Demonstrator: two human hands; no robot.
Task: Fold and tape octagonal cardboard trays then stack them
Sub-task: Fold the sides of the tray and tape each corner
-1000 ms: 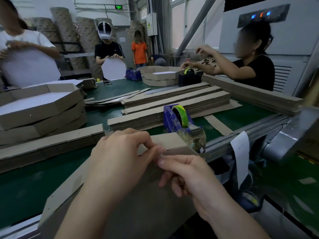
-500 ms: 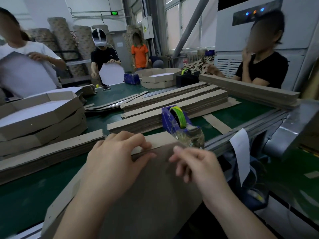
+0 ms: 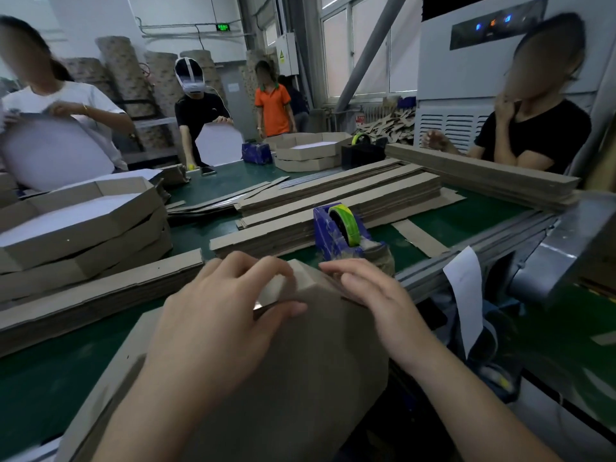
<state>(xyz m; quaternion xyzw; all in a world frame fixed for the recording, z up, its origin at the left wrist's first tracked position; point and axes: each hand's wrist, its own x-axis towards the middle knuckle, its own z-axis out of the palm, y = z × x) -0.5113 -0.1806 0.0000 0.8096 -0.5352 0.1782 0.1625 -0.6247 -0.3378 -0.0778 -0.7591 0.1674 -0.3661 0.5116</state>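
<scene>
L hand (image 3: 220, 315) grips top corner of cardboard tray (image 3: 316, 378), fingers curled over edge, thumb on its face. R hand (image 3: 376, 295) lies w/ straight fingers on slanted edge just beside. Tape dispenser (image 3: 336, 231) just beyond R hand; tray stack (image 3: 83, 235) well left of L hand, on table (image 3: 50, 378).

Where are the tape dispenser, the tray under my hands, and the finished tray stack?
tape dispenser (image 3: 328, 240), head view, blue side wall.
tray under the hands (image 3: 300, 361), head view, broad brown face.
finished tray stack (image 3: 83, 228), head view, top tray's outer wall.

L hand (image 3: 216, 318) grips cardboard tray (image 3: 316, 368), R hand (image 3: 376, 295) presses its edge
</scene>
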